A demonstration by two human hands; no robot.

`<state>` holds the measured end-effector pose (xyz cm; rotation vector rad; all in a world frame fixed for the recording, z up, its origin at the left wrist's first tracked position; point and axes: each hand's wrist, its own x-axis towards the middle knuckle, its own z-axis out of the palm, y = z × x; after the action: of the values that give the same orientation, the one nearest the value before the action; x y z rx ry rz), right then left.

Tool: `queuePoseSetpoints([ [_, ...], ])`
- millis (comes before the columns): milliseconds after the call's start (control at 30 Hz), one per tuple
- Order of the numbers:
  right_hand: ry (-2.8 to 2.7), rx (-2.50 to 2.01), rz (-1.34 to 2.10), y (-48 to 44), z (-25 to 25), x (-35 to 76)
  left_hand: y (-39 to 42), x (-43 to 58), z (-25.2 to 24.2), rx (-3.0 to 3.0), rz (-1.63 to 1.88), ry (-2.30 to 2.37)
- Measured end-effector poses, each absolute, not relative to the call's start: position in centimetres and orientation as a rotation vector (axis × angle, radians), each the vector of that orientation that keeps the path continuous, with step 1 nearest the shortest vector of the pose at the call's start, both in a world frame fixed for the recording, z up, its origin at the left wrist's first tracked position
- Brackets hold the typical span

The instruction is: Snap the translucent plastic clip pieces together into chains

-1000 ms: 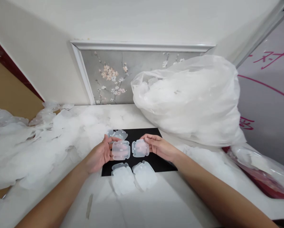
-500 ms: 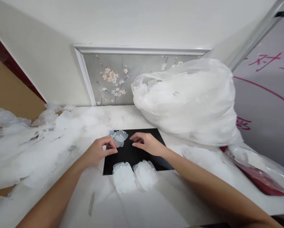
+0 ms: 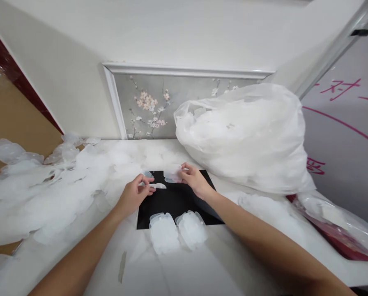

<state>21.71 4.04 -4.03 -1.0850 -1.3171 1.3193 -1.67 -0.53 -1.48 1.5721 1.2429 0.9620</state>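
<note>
My left hand (image 3: 136,193) is closed in a pinch on a thin translucent plastic piece (image 3: 158,186), which shows edge-on above the black mat (image 3: 171,201). Between the fingertips of my right hand (image 3: 194,180) is another translucent plastic piece (image 3: 171,174), its face towards me. One more clear piece (image 3: 148,174) lies at the mat's far left corner, partly behind my left fingers. Two neat stacks of such pieces, a left stack (image 3: 164,233) and a right stack (image 3: 192,230), lie side by side across the mat's near edge.
Loose plastic pieces (image 3: 57,193) cover the table's left side in a wide heap. A big white plastic bag (image 3: 245,135) full of pieces stands at the back right. More pieces (image 3: 264,209) lie right of the mat, beside a red item in clear wrap (image 3: 341,234).
Both hands have taken hold of plastic pieces from the small group at the mat's far left. The right hand has lifted its piece rightward. The view has shifted slightly.
</note>
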Motion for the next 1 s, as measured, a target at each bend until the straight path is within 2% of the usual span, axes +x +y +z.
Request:
queuePoseSetpoints([
  [100, -0.959, -0.902, 1.765, 2.4, -4.3, 23.1, -0.7, -1.1, -1.7, 1.377, 0.994, 1.165],
  [200, -0.794, -0.829, 1.909, 1.3, -4.5, 23.9, -0.6, -0.7, -2.3, 1.267, 1.044, 1.164],
  [767, -0.817, -0.687, 1.963, 1.7, -5.4, 24.1, -0.1, -0.6, -2.3, 1.073, 1.043, 1.13],
  [1000, -0.825, -0.691, 1.971, 1.6, -5.0, 24.0, 0.0, -0.6, -1.8, 0.815, 1.039, 0.993],
])
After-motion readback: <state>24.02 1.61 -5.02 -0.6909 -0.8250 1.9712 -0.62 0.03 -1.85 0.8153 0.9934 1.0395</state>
